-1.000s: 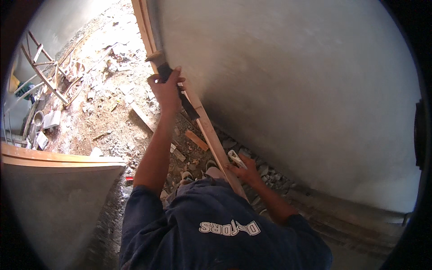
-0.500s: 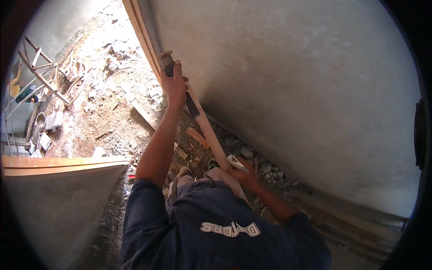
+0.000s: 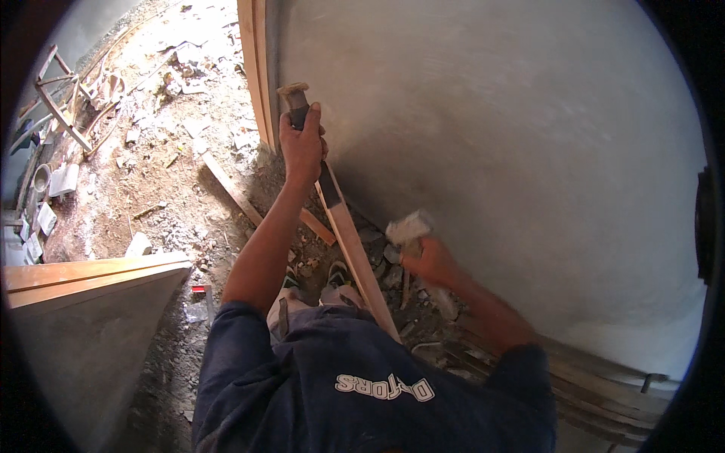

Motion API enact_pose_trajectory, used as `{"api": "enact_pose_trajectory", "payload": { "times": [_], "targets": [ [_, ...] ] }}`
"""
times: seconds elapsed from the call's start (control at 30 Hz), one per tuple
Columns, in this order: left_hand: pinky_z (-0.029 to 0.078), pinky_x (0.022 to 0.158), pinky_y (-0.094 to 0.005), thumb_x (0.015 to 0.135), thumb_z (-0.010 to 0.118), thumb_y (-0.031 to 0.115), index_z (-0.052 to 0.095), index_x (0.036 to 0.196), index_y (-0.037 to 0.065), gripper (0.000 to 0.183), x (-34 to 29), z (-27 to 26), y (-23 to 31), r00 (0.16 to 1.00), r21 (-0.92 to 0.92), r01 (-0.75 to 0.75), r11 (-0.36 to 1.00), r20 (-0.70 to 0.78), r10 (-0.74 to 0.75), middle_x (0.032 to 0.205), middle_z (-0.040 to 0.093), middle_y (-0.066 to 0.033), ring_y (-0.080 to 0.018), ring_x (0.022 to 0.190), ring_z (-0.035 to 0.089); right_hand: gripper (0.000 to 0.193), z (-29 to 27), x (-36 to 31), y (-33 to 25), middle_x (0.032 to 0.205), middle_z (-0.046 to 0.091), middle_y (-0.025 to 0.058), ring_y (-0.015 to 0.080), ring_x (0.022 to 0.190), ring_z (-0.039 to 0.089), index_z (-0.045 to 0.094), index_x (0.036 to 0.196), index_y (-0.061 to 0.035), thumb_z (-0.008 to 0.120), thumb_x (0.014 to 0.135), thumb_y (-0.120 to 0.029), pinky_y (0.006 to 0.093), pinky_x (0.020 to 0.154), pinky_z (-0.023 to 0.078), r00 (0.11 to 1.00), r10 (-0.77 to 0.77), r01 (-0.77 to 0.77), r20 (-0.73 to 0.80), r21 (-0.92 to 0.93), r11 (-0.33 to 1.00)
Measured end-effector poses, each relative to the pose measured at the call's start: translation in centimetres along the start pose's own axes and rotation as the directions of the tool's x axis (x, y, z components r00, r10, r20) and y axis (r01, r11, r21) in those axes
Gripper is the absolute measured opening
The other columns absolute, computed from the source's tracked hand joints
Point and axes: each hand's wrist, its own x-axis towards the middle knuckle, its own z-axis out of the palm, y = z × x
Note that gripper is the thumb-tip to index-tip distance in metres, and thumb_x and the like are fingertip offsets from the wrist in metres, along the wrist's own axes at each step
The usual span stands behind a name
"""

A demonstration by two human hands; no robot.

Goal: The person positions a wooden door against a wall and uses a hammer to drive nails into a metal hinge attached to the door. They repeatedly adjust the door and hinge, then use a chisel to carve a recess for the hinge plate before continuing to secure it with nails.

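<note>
My left hand (image 3: 303,151) is wrapped round a chisel (image 3: 328,186) with a dark body and a flared, worn top end. Its flat lower part lies against a long wooden board (image 3: 355,260) that slants down toward my legs. My right hand (image 3: 432,263) grips a hammer (image 3: 409,226) with a pale, blocky head, raised to the right of the board and slightly blurred. The hammer head is apart from the chisel. Most of the hammer's handle is hidden by my fingers.
A grey plastered wall (image 3: 491,136) rises on the right, beside a wooden frame post (image 3: 259,75). Rubble and a loose plank (image 3: 230,189) cover the ground. At left are another wood-edged wall (image 3: 83,355), a bucket (image 3: 41,178) and a wooden trestle (image 3: 64,106). Boards (image 3: 589,385) lie at lower right.
My right hand has lifted the hammer up and away from the board's lower part. The left hand keeps its hold on the chisel. The view has shifted slightly.
</note>
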Motion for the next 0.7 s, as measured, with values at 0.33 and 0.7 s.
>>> {"api": "enact_pose_trajectory", "payload": {
  "times": [0.33,0.7],
  "targets": [
    [0.042,0.048,-0.0274,0.097,0.073,0.035,0.052,0.095,0.007,0.035,0.6,-1.1,-0.3,0.997,0.095,-0.075,0.993,-0.002,0.076,0.070,0.053,0.0009,-0.0069,0.056,0.051,0.043,-10.2,11.7,-24.6,0.075,0.063,0.0056,0.0135,0.062,0.062,0.061,0.107,-0.0025,0.062,0.101,-0.045,0.0320,0.058,0.051,0.905,-0.423,0.396,-0.036,-0.290,0.871],
    [0.046,0.058,-0.0314,0.095,0.073,0.031,0.055,0.093,0.003,0.033,1.5,0.2,-2.6,0.988,0.226,-0.135,0.965,-0.042,0.148,0.072,0.058,-0.0020,-0.0106,0.064,0.053,0.046,-10.7,22.9,-29.2,0.069,0.061,0.0065,0.0135,0.050,0.059,0.064,0.108,-0.0040,0.062,0.099,-0.049,0.0312,0.044,0.048,0.892,-0.433,0.417,0.132,-0.609,0.674]
  ]
}}
